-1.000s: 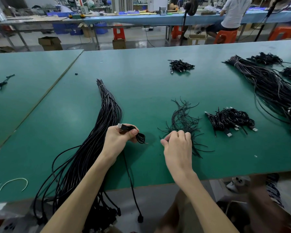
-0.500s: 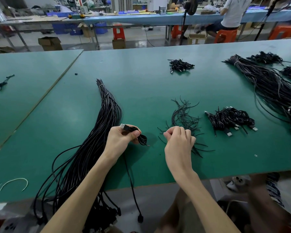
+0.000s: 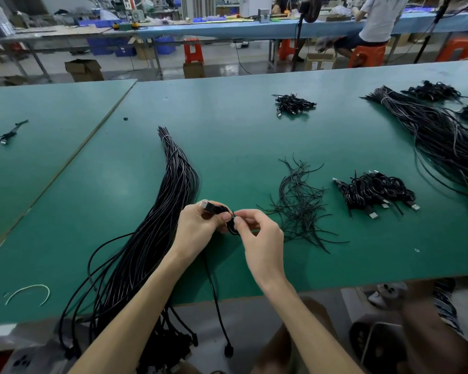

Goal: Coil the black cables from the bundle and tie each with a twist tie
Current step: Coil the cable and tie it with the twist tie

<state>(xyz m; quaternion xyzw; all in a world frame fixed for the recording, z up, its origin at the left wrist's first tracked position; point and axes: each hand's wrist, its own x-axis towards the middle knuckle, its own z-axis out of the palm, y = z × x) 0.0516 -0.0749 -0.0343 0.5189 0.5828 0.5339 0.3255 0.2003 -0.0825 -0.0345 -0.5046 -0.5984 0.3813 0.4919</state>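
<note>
Fingers of the left hand (image 3: 197,228) curl round a coiled cable (image 3: 215,208) over the desk (image 3: 227,130); the right hand (image 3: 262,238) pinches its loop, between bundle (image 3: 157,225) and ties (image 3: 297,203).

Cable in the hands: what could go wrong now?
The coil is pinched only by the left hand while the right hand pinches at it; it might spring open. Its tail hangs off the table edge beside the bundle and could snag there.
</note>
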